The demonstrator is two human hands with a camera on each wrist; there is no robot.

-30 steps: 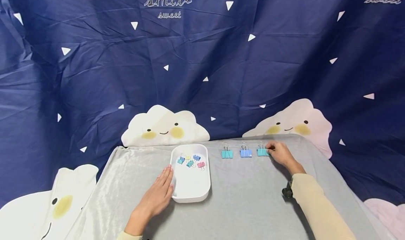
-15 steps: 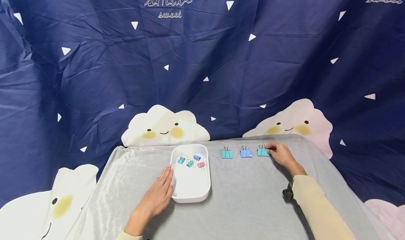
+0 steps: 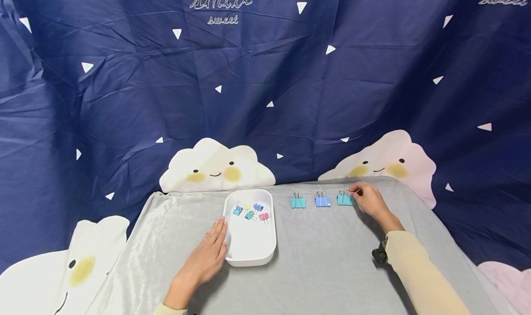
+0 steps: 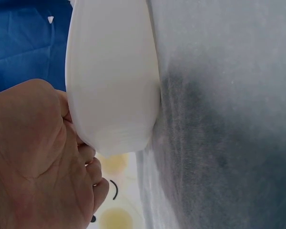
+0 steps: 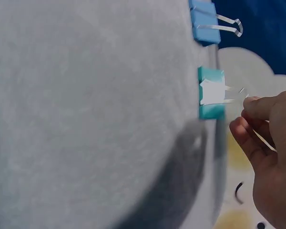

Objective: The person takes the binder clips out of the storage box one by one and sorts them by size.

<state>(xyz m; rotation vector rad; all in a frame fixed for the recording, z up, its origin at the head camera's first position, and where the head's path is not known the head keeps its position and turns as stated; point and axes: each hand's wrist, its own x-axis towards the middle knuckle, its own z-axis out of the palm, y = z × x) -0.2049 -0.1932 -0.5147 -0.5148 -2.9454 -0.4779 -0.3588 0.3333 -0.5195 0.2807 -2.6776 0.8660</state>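
Note:
My left hand (image 3: 207, 255) lies with straight fingers along the left side of a white plastic tray (image 3: 250, 261). In the left wrist view the palm is beside the tray's wall (image 4: 112, 76). At the far right my right hand (image 3: 370, 202) is at a teal binder clip (image 3: 344, 200). Seen from the right wrist, its thumb and forefinger (image 5: 257, 107) pinch the end of that clip's wire handle (image 5: 234, 100). To the left stand a blue binder clip (image 3: 322, 202) and another teal binder clip (image 3: 297, 203), in a row with it.
Inside the tray's far half lie several small binder clips, among them a pink one (image 3: 264, 217) and a yellow one (image 3: 246, 208). A grey cloth (image 3: 323, 269) covers the table, and a dark blue curtain (image 3: 265, 75) hangs behind its back edge.
The right-hand teal clip shifted very slightly right. My right hand has moved a little upward, from beside the clip's body to its handle. My left hand stays on the tray.

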